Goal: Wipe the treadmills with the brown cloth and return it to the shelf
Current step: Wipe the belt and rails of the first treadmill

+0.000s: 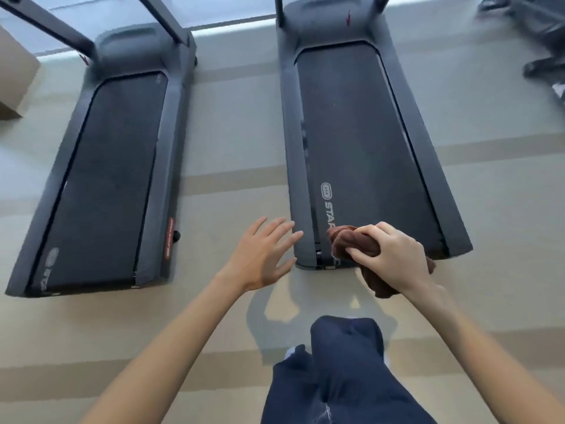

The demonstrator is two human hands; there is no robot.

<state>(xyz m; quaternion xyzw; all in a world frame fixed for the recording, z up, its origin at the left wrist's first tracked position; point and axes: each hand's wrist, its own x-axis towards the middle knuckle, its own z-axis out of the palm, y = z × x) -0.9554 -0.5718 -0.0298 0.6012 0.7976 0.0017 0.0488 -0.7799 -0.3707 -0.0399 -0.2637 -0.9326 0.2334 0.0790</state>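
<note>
A pale grey-beige floor [232,142] with tan stripes is lying under everything. A long dark grey treadmill with a black belt and white lettering [360,142] is standing on it, its uprights running out of view at the far end. To the left of this lettered treadmill, well apart across a strip of floor, a second dark grey treadmill with a red label on its side rail [104,185] is lying roughly parallel. Just short of the lettered treadmill's near end, the person's legs in dark blue trousers [342,368] are showing. The right hand [394,258] is gripping a bunched brown terry cloth [351,240], fingers and thumb curling round it, over the near end of the lettered treadmill's belt; whether the cloth is touching the belt cannot be told. The left hand [260,255] is hanging open with fingers spread, holding nothing, just beside the lettered treadmill's near left corner, fingertips reaching its side rail.
</note>
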